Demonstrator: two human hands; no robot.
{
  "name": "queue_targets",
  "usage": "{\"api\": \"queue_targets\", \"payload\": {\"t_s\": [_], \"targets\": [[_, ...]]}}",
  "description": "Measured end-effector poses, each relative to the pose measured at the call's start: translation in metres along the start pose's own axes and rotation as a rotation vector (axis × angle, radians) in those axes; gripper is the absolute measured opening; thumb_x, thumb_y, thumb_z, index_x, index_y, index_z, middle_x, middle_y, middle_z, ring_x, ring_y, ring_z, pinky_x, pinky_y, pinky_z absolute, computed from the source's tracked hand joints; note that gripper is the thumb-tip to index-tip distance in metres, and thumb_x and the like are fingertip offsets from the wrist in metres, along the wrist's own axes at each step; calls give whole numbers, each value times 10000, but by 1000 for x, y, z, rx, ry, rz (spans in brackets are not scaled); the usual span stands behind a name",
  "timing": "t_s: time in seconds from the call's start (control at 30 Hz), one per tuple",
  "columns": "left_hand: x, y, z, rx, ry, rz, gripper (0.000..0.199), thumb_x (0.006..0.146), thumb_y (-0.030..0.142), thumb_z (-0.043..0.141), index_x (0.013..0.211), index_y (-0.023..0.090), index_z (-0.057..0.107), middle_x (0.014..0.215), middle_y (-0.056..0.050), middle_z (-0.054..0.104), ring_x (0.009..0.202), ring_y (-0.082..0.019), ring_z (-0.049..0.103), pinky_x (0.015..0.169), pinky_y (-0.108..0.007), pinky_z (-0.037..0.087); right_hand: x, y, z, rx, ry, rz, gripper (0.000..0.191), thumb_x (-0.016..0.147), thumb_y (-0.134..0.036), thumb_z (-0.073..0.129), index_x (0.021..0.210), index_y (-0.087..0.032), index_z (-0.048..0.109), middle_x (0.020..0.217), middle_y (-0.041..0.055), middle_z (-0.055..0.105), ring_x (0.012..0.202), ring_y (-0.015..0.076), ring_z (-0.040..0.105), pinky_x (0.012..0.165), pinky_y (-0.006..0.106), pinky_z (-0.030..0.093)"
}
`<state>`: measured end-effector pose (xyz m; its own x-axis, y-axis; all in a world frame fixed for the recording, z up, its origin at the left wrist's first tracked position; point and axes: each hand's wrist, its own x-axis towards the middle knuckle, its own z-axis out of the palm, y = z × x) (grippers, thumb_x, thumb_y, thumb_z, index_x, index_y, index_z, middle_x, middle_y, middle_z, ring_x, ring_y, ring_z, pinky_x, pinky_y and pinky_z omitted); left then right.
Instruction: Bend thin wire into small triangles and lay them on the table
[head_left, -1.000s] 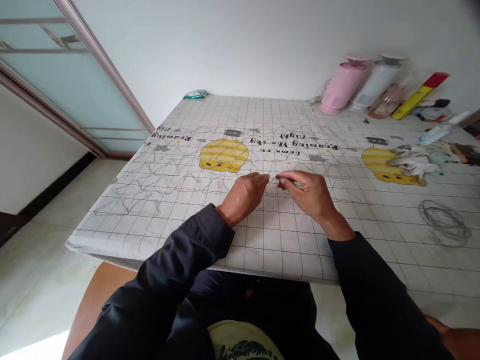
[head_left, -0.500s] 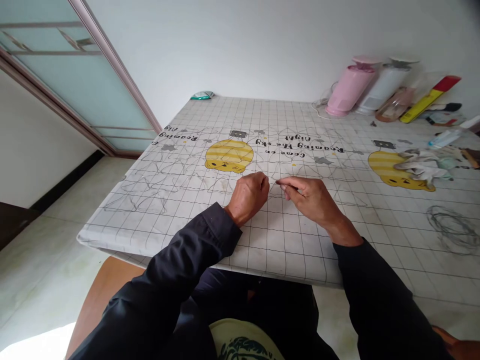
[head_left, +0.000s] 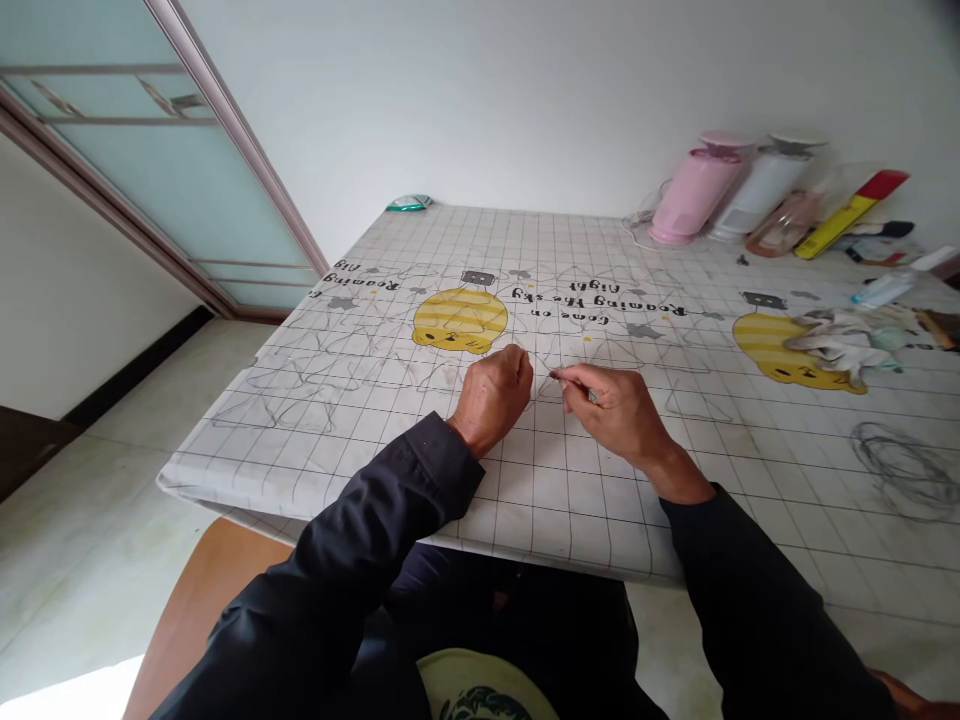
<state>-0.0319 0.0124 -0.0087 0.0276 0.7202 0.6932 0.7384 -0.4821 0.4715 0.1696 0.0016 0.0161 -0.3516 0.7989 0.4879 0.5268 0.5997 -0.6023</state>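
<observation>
My left hand (head_left: 495, 398) is closed in a fist above the table, the back of it turned up. Close by on its right, my right hand (head_left: 611, 410) pinches with thumb and forefinger. A thin wire (head_left: 543, 364) spans the small gap between the two hands, its ends hidden in the fingers. Several bent pieces of thin grey wire (head_left: 300, 385) lie spread to the left of my hands, and more lie behind them. Far to the right rests a loose coil of wire (head_left: 904, 468).
A checked tablecloth (head_left: 450, 500) with printed bears covers the table. At the back right stand a pink cylinder (head_left: 694, 195), a white one (head_left: 761, 190) and a yellow-red box (head_left: 851, 215). A crumpled cloth (head_left: 851, 340) lies at right, a green packet (head_left: 409, 203) at the far corner.
My right hand has tilted slightly, and its pinch sits a little lower. My left hand keeps its fist almost in place. The whole view has shifted slightly.
</observation>
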Motion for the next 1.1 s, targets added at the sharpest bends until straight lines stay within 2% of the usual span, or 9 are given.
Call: {"api": "queue_targets", "payload": {"t_s": [0.13,0.33,0.4,0.53,0.6,0.73,0.83,1.0,1.1], "targets": [[-1,1,-2,-18,-30,3,353,1011,139,537,709,235,382,597,53,390,557,-123,310,584,-309,230,0,4,-1,-53,41,-61,265,972,-179,591,1029,-231,844,725,0,738,584,150,611,582,312,503],[-2,8,-5,-103,-23,-61,377,1020,189,553,676,226,404,574,45,429,547,-116,355,577,-299,264,-1,1,-1,4,48,35,383,944,-182,582,1196,-213,869,642,-18,681,536,144,565,555,312,492],[-1,12,-6,-171,-40,-161,402,1030,222,578,658,224,424,556,39,464,521,-112,405,563,-286,304,-2,-3,1,58,29,84,370,953,-200,587,1184,-207,875,612,-25,660,530,142,565,531,302,472],[1,22,-9,-427,-146,-472,355,1058,287,578,711,213,563,546,25,579,441,-117,547,473,-244,375,-3,-9,5,117,22,102,355,957,-215,596,1174,-203,876,620,-22,687,516,133,548,517,291,460],[3,23,-9,-499,-162,-528,339,1069,299,564,743,210,599,558,19,617,432,-121,587,448,-233,395,-4,-11,5,126,26,102,340,968,-227,605,1180,-208,870,644,-15,705,532,136,563,520,290,464],[4,19,-7,-349,-94,-384,327,1061,295,596,745,211,614,585,11,637,474,-119,587,506,-247,430,-4,-12,-1,186,31,178,310,1023,-272,620,1243,-222,834,682,-12,713,564,145,609,495,273,453],[2,15,-5,-207,-47,-285,295,1050,256,602,758,213,602,595,17,617,497,-115,560,541,-253,403,-3,-10,-3,197,46,190,243,1046,-307,630,1176,-223,817,728,3,745,609,158,667,500,273,470],[-2,9,-2,-32,16,-107,290,1021,167,581,742,215,518,588,40,540,518,-104,474,568,-273,315,-2,-6,0,70,114,73,170,1039,-257,623,1069,-222,787,726,-4,770,587,150,675,559,288,518],[-5,6,-1,36,7,-28,281,1010,143,582,743,211,528,589,42,516,531,-113,457,566,-287,297,-3,-3,0,-14,149,11,166,1012,-212,624,1044,-227,785,726,-10,772,591,148,669,575,288,520]]}}
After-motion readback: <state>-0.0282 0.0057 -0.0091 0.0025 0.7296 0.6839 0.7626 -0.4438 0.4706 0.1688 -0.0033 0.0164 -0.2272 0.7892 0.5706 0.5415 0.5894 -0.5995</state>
